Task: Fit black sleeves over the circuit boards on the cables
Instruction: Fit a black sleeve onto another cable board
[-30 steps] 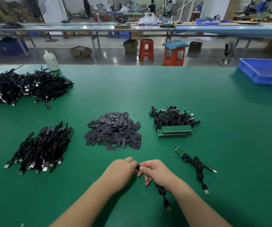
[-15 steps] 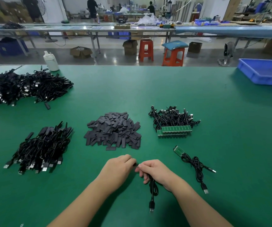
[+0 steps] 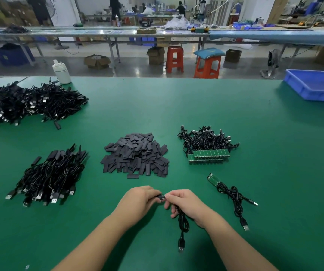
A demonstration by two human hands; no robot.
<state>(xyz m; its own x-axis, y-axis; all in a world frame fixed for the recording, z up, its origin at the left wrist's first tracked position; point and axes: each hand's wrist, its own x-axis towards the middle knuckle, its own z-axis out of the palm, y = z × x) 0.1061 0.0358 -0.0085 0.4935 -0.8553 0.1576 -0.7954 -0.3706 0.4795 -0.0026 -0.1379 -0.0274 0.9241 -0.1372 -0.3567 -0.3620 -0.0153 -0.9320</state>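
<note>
My left hand point(image 3: 137, 200) and my right hand point(image 3: 186, 204) meet near the front middle of the green table. Between their fingertips sits a black sleeve point(image 3: 161, 197) on the end of a black cable point(image 3: 182, 225); the left hand pinches the sleeve, the right hand grips the cable, whose USB plug hangs down toward me. The board inside is mostly hidden. Behind the hands lies a pile of loose black sleeves point(image 3: 135, 155). A bundle of cables with bare green boards point(image 3: 208, 151) lies at right, and one loose cable with a green board point(image 3: 231, 192) lies nearer.
A heap of sleeved cables point(image 3: 50, 175) lies at left, a larger cable heap point(image 3: 24, 102) at far left. A white bottle point(image 3: 61, 72) stands at the table's back edge, a blue bin point(image 3: 317, 87) at back right. Stools and benches stand beyond.
The cable's plug end has swung from the right toward the middle and now hangs straight below my right hand. Both hands have stayed together at the same spot.
</note>
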